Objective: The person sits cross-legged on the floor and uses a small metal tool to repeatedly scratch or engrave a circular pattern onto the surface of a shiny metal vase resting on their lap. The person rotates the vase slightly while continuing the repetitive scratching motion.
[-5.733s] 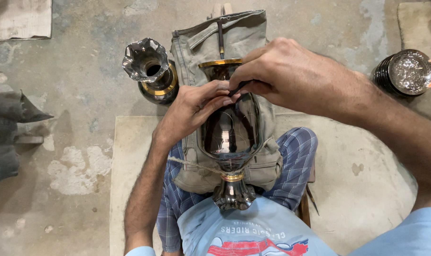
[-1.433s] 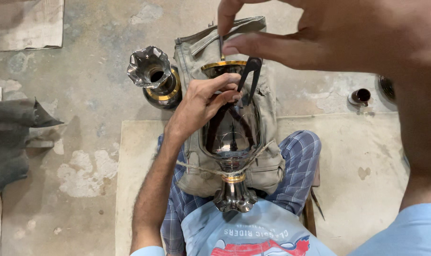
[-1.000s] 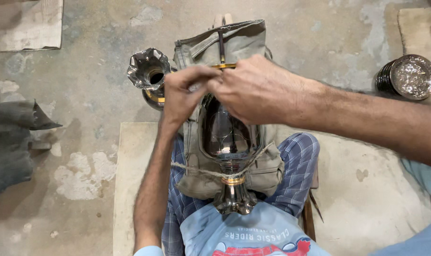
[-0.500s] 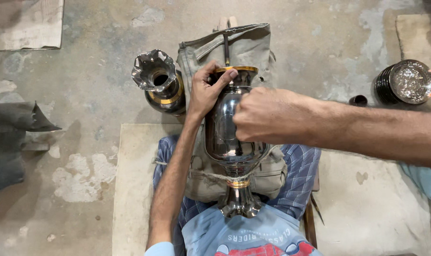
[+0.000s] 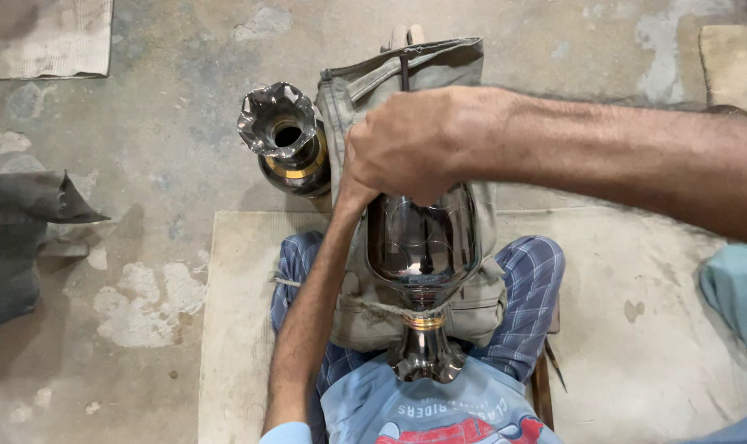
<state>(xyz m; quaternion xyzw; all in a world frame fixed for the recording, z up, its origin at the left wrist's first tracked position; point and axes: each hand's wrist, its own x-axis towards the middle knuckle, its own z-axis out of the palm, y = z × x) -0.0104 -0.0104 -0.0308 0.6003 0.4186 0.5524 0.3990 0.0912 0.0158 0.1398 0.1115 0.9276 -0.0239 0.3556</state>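
A shiny dark metal vase [image 5: 423, 247] with a brass band lies lengthwise on a grey cloth cushion [image 5: 472, 312] across my lap, its fluted foot [image 5: 425, 358] pointing at my chest. My right hand [image 5: 414, 144] reaches in from the right and curls over the vase's upper end, fingers closed on it. My left hand [image 5: 350, 196] comes up along the vase's left side. Only its wrist shows, since the rest lies under my right hand, so its grip is hidden.
A second dark vase [image 5: 284, 140] with a scalloped mouth stands on the concrete floor left of the cushion. A dark cloth [image 5: 20, 238] lies at the far left, cardboard [image 5: 44, 37] at the top left. I sit on a pale mat [image 5: 233, 329].
My right hand has slid from the vase's middle up over its upper end, covering my left hand, which gripped the rim. The round metal piece at right is out of view.
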